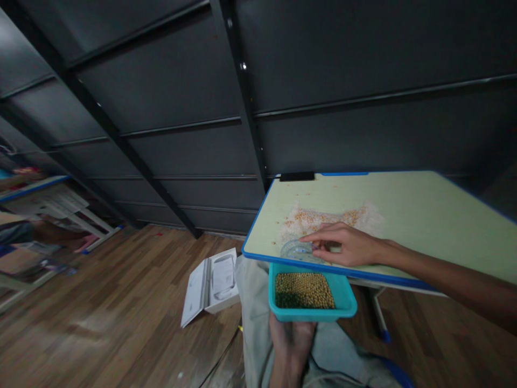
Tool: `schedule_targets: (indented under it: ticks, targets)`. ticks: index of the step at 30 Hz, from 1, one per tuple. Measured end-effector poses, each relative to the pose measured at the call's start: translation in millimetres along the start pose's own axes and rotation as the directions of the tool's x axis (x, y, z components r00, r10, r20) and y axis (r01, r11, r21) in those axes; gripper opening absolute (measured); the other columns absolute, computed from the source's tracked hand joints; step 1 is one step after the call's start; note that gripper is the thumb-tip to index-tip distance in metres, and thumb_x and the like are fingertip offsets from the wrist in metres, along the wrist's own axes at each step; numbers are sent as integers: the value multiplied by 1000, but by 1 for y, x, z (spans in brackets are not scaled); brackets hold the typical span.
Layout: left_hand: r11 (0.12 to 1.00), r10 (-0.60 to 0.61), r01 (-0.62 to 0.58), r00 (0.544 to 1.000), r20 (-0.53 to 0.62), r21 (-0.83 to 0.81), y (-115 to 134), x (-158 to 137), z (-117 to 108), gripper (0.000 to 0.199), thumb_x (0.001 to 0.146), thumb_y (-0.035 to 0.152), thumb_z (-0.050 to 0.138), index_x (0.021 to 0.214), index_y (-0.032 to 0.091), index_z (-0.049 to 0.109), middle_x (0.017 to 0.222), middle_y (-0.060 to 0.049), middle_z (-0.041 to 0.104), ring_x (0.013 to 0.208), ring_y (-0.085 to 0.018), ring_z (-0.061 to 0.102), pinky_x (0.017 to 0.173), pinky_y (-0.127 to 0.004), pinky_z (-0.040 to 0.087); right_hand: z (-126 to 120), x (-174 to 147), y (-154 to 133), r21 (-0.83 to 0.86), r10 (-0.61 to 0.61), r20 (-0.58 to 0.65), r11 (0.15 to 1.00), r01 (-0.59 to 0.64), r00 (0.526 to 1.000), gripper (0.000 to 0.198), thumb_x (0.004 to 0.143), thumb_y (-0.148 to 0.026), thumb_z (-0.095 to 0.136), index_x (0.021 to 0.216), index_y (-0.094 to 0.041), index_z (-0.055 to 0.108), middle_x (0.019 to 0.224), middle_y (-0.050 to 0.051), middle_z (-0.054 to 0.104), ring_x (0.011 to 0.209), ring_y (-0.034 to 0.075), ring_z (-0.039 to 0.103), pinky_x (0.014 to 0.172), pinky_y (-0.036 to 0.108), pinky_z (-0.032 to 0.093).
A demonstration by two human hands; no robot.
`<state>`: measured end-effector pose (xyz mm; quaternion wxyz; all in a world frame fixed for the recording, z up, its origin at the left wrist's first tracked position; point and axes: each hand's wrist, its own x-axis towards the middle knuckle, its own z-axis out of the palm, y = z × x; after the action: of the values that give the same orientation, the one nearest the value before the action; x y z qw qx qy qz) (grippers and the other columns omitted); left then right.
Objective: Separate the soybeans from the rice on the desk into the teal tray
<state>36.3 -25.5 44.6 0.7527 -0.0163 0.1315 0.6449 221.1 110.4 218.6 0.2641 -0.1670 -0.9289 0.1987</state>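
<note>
My left hand point(291, 337) supports a turquoise plastic tray point(345, 302) from below, just under the table's front edge. Inside the tray lie yellowish soybeans point(315, 290) and, to their left, green mung beans point(285, 297). On the tabletop, my right hand point(347, 243) grips a clear, curved plastic piece that looks like a protractor point(297, 249), its index finger and thumb on it. Beyond that hand a spread of white grains point(372, 216) mixed with orange-yellow kernels point(309, 216) covers part of the table. The right palm is hidden.
The pale green table point(420, 215) has a blue rim, and a black object point(297, 177) sits at its back left edge. An open white box point(220, 280) stands on the wooden floor point(133, 302). A dark panelled wall point(323, 129) rises behind. Another person's leg point(56, 234) shows far left.
</note>
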Motion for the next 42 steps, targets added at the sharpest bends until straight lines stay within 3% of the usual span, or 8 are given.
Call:
schedule_targets:
  ticks: [5,13,21,27,42]
  targets:
    - [999,24,-24,1000,1,35,0,-1,-2,38,101,30,46,129,25,71,138,-10,69,135,-34,57,116,-63,39,2,1,3,-35,20,-14,999,-20,1000,35,99,-27,62,133,-22,69,93,4,78,79,17,71,79,33,56]
    - [999,31,-32,999,25,44,0,0,-12,36,100,32,49,126,26,73,134,-10,72,133,-37,58,115,-66,38,1,4,8,-229,90,-110,967,-114,990,36,101,-24,56,136,-23,67,116,6,78,97,21,71,91,40,53]
    - [998,34,-38,996,79,41,0,2,-19,36,101,30,47,126,27,73,135,-10,71,134,-35,58,117,-66,35,-3,4,12,-289,170,-198,931,-223,965,39,96,-19,58,134,-25,68,98,3,80,83,20,71,83,37,51]
    - [998,50,-53,997,53,42,-1,1,-13,36,101,30,47,123,27,75,131,-10,73,132,-34,60,117,-65,36,-5,5,10,-302,225,-257,905,-299,940,39,98,-22,57,135,-26,67,101,4,80,82,20,71,82,37,51]
    - [998,37,-42,994,100,47,-1,0,-13,38,100,30,44,122,26,75,129,-9,75,133,-34,59,117,-65,36,-1,5,10,-233,192,-184,944,-233,964,38,98,-20,56,133,-23,68,104,6,80,87,21,72,84,37,54]
